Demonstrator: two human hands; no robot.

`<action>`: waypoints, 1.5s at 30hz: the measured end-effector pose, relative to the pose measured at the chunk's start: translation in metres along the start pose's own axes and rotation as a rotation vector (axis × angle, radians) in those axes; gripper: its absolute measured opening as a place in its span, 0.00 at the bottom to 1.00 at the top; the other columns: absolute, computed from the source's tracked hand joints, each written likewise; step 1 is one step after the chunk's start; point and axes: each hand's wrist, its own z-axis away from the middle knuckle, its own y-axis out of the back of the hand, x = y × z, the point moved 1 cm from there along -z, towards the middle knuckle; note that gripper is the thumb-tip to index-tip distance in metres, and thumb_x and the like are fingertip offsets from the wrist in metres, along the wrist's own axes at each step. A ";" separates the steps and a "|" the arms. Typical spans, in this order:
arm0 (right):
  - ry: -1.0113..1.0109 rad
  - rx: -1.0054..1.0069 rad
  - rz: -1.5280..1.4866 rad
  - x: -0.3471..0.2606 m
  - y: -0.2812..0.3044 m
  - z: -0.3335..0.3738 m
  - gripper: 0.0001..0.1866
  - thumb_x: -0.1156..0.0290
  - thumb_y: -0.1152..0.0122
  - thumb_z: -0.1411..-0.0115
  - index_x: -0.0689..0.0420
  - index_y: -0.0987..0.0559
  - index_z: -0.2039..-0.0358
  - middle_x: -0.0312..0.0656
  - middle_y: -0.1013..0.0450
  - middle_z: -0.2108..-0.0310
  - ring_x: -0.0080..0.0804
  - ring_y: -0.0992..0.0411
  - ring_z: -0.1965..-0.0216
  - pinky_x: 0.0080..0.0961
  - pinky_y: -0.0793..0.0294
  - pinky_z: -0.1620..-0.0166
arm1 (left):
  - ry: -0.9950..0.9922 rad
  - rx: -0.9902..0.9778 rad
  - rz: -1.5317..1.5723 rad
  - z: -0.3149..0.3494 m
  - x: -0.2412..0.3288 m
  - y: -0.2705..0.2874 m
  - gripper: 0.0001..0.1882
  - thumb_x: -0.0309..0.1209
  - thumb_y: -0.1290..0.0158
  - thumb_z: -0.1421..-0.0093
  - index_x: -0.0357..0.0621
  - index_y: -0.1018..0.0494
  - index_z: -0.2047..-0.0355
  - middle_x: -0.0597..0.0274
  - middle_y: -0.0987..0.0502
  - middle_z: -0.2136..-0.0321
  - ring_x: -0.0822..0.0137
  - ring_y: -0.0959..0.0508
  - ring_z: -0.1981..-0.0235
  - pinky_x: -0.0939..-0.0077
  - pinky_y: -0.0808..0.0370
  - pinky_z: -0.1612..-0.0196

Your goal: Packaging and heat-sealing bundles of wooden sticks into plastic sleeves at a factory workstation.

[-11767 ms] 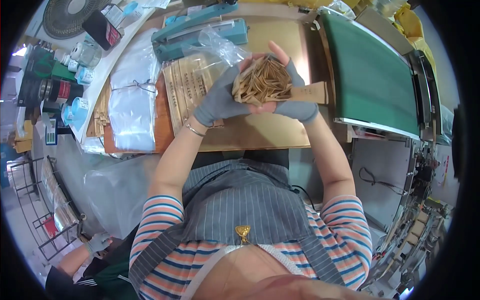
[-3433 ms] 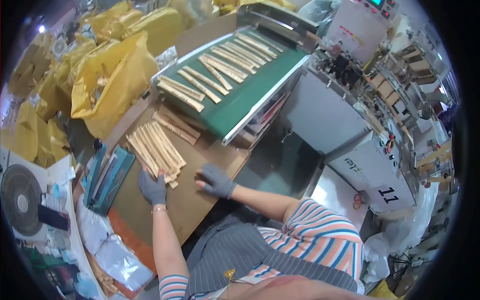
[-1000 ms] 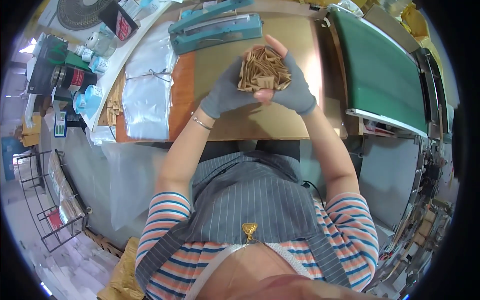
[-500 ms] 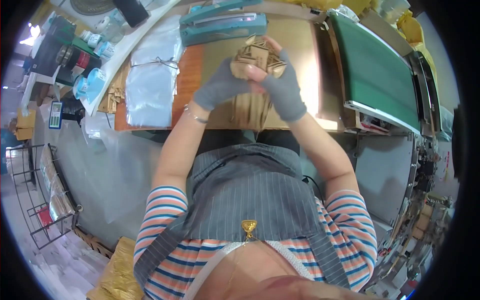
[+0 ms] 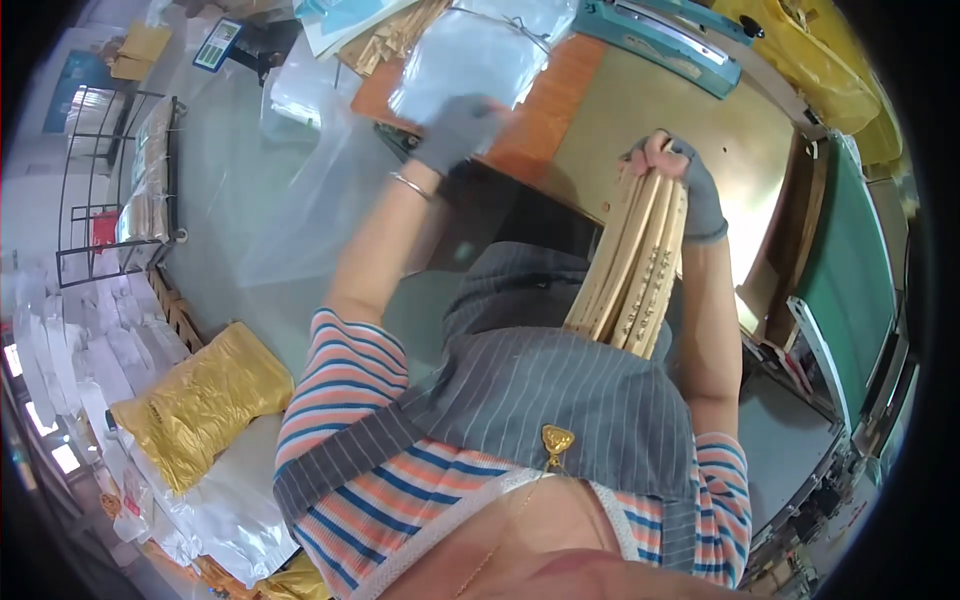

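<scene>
My right hand, in a grey fingerless glove, is closed round the top end of a bundle of long, flat tan strips. They look like thin wood or card, and one edge carries a row of small dark marks. The bundle hangs down in front of my apron. My left hand, gloved the same way, is over the near edge of a stack of clear plastic bags tied with a dark cord. Motion blurs its fingers, and whether it touches the bags I cannot tell.
A teal bag sealer stands at the back of the worktable. To the right is a green board with a pale edge. A yellow package lies at lower left, below a black wire rack.
My hands have parted: the right has brought the tan bundle right and nearer me, while the left has moved away from it to the bags. The whole view has swung leftward.
</scene>
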 end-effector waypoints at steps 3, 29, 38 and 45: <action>0.016 -0.001 -0.061 0.002 -0.005 0.000 0.10 0.65 0.45 0.50 0.60 0.28 0.73 0.42 0.29 0.74 0.36 0.29 0.68 0.30 0.29 0.57 | -0.233 0.387 -0.753 0.010 -0.064 0.067 0.18 0.44 0.45 0.45 0.40 0.26 0.67 0.56 0.23 0.71 0.62 0.24 0.66 0.75 0.28 0.62; -0.002 0.090 0.062 -0.024 0.015 0.028 0.25 0.67 0.46 0.46 0.68 0.33 0.49 0.44 0.26 0.72 0.32 0.26 0.64 0.26 0.28 0.54 | -0.600 0.231 0.131 -0.020 0.183 -0.130 0.20 0.42 0.53 0.37 0.39 0.27 0.78 0.65 0.31 0.87 0.76 0.30 0.84 0.78 0.36 0.81; 0.108 0.002 -0.457 0.047 0.001 0.106 0.35 0.46 0.49 0.40 0.60 0.38 0.42 0.47 0.31 0.51 0.32 0.30 0.55 0.25 0.28 0.51 | -0.756 0.108 0.011 0.081 0.120 -0.159 0.17 0.39 0.43 0.45 0.42 0.31 0.84 0.55 0.34 0.88 0.58 0.31 0.86 0.68 0.35 0.80; 0.213 0.712 1.512 0.015 0.009 0.128 0.16 0.59 0.38 0.46 0.61 0.23 0.70 0.46 0.29 0.83 0.30 0.31 0.81 0.25 0.32 0.74 | -0.449 -0.106 -0.043 0.098 0.149 -0.148 0.12 0.36 0.43 0.47 0.41 0.29 0.75 0.57 0.32 0.87 0.57 0.29 0.84 0.68 0.32 0.78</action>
